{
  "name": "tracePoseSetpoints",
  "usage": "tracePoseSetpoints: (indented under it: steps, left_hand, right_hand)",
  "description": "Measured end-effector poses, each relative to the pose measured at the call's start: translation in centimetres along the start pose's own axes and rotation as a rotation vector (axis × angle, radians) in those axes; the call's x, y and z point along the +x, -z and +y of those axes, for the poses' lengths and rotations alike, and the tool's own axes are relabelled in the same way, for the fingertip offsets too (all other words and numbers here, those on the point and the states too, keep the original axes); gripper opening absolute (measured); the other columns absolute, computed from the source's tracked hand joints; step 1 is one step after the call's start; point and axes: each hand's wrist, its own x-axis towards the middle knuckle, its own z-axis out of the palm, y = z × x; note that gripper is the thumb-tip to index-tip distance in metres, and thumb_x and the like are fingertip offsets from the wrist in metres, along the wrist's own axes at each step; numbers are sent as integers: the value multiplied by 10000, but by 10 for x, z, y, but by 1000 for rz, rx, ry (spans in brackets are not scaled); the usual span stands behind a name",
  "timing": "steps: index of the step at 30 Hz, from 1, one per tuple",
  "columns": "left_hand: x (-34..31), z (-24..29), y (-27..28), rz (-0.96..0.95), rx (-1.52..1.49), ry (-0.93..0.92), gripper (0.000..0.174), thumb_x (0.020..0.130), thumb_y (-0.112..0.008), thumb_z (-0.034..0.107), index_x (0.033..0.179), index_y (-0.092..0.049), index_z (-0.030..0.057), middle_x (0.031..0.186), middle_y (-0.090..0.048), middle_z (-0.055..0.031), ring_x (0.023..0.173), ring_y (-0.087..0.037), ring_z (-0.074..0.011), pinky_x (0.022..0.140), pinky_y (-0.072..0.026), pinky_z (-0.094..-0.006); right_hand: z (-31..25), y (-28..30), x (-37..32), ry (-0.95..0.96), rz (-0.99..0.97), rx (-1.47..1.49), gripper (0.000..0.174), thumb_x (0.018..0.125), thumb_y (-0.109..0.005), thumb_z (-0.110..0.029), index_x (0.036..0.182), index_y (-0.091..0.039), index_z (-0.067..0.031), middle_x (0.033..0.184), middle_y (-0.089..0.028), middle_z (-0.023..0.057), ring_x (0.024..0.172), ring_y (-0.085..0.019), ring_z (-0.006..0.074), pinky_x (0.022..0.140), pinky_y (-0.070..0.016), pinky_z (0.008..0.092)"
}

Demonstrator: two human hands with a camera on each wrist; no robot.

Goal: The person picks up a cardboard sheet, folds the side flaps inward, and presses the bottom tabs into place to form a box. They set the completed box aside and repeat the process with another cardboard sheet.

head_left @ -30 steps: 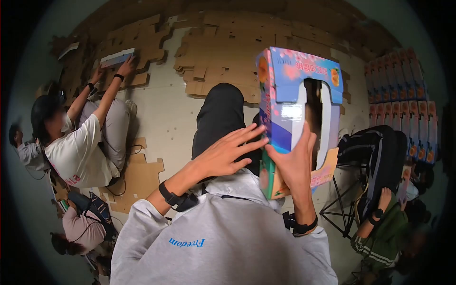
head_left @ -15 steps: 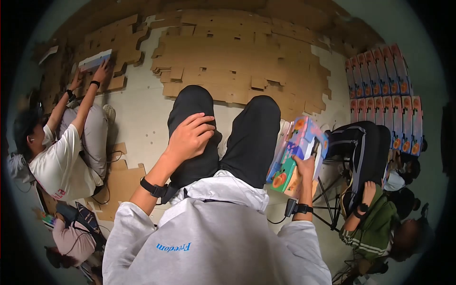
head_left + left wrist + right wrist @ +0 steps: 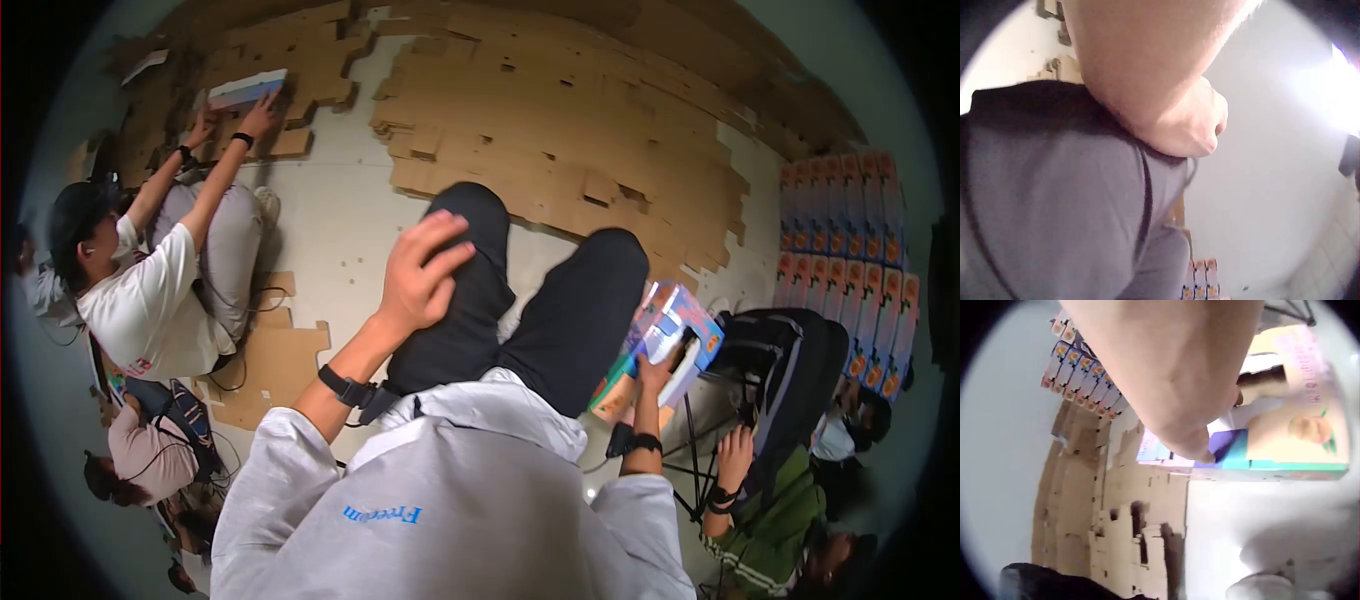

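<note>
Beside my right thigh, a printed cardboard carton (image 3: 668,315) with fruit pictures is held by my right hand (image 3: 655,375). In the right wrist view the carton (image 3: 1272,447) shows a peach-coloured panel, a green edge and a cut-out opening. The thumb lies on its blue face, while the other fingers are mostly hidden at the opening. My left hand (image 3: 418,275) is over my left thigh, fingers loosely bent with nothing in them. Only the back of that hand (image 3: 1188,122) shows in the left wrist view, near the dark trouser leg.
Flat brown cardboard sheets (image 3: 470,110) lie piled on the floor ahead. Rows of similar printed cartons (image 3: 835,285) stand at the right. Someone in a white shirt (image 3: 150,300) handles a carton at the left. A person in green (image 3: 765,510) sits close on my right, near thin black metal legs.
The carton has gone from in front of my lap down to my right side, in my right hand. My left hand has come off it and moved over my left thigh.
</note>
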Motion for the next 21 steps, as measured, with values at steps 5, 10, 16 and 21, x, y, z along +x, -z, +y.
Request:
tracePoseSetpoints:
  steps: [5, 10, 16, 21]
  left_hand:
    - [-44, -161, -41, -63, -62, 746, 391, 963, -585, 34, 1348, -654, 23, 1363, -686, -206, 1305, -635, -369, 1105, -505, -441]
    - [-103, -310, -77, -343, 52, 1011, 493, 969, -650, 187, 1436, -614, 31, 1397, -689, -218, 1313, -650, -393, 1121, -503, -448]
    - [-115, -401, -120, -392, -156, 1268, 807, 960, -670, 286, 1634, -368, -39, 1633, -462, -304, 1519, -470, -393, 1250, -385, -424]
    - [-75, -396, -126, -273, -365, 1535, 861, 936, -697, 324, 1669, -344, 42, 1657, -451, -223, 1512, -459, -361, 1209, -412, -479]
  right_hand:
    - [-107, 70, -28, 124, -296, 924, 435, 1099, -641, -293, 1401, -644, 20, 1195, -742, 85, 1079, -684, 153, 907, -554, 278]
    - [-236, 146, -92, 322, -265, 733, 628, 1021, -755, -272, 1525, -518, 19, 1435, -627, 181, 1324, -605, 305, 1171, -427, 397]
    - [-274, 162, -113, 199, -213, 681, 803, 883, -864, -162, 1542, -444, 22, 1443, -593, 212, 1330, -586, 302, 1174, -428, 401]
    - [-252, 161, -113, 117, -166, 722, 834, 862, -831, -125, 1574, -419, 12, 1456, -571, 181, 1334, -567, 301, 1192, -411, 426]
